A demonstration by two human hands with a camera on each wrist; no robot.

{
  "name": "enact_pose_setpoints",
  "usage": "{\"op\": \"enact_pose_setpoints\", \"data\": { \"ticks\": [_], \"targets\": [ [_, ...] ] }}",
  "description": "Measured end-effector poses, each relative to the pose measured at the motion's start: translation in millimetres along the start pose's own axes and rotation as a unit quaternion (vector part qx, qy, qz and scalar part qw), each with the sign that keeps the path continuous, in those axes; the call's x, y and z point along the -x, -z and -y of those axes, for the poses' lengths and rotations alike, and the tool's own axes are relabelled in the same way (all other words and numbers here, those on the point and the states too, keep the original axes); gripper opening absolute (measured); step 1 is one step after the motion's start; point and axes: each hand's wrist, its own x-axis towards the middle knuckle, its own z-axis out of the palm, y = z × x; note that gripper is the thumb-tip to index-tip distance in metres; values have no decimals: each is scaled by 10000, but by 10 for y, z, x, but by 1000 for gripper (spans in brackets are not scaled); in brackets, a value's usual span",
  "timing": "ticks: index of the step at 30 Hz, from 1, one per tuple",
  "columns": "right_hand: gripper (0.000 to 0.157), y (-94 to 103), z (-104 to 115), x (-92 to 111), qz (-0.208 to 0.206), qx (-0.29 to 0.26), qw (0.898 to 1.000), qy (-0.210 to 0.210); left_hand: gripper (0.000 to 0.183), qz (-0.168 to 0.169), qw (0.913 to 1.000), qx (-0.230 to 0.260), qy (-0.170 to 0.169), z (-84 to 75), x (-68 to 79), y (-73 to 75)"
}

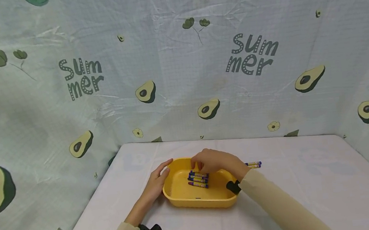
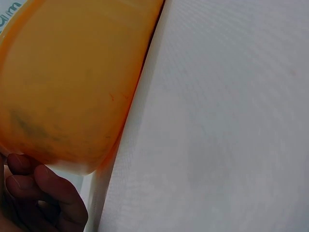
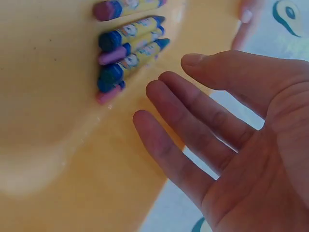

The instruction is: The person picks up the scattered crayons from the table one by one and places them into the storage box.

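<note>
At the left side of a yellow plastic tray (image 1: 180,201), my left hand (image 1: 154,183) holds the rim. In the left wrist view, bent fingers (image 2: 63,191) meet the tray's outer wall; the thumb is hidden there. My right hand (image 1: 214,160) reaches over the far side of the tray, above several crayons (image 1: 198,184). From the right wrist, its fingers (image 3: 193,130) look loosely extended, thumb apart, with nothing between them. The crayons (image 3: 130,31) have yellow wrappers and blue, purple and pink ends; they lie side by side, some stacked, near the tray's wall.
More crayons (image 1: 254,164) lie on the white-covered table (image 1: 313,184) to the right of the tray, partly behind the right wrist. A patterned sheet (image 1: 171,56) with avocados and lettering hangs behind the table and along its sides.
</note>
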Motion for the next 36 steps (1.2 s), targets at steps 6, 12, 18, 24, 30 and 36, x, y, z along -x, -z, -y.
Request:
{"op": "enact_pose_setpoints", "data": {
  "ticks": [6,12,18,24,30,36],
  "targets": [
    [27,98,-49,149,-194,-155,9995,177,44,-20,10000,23,4,-4,-4,-11],
    [25,172,-187,358,-490,-250,9978,366,44,-39,10000,-6,18,-13,-11,-21],
    [23,238,-362,645,-879,-519,9942,340,43,-40,10000,22,56,-24,-14,-27],
    [23,217,-617,959,-1205,-987,9878,91,43,-16,9999,75,73,-43,-27,-31],
    [23,40,-982,1164,-1603,-1050,9814,60,44,-23,10000,39,83,-57,-38,-26],
    [22,-138,-1245,1284,-1815,-985,9783,-187,44,-21,9999,44,98,-36,-53,-41]
  ]
}}
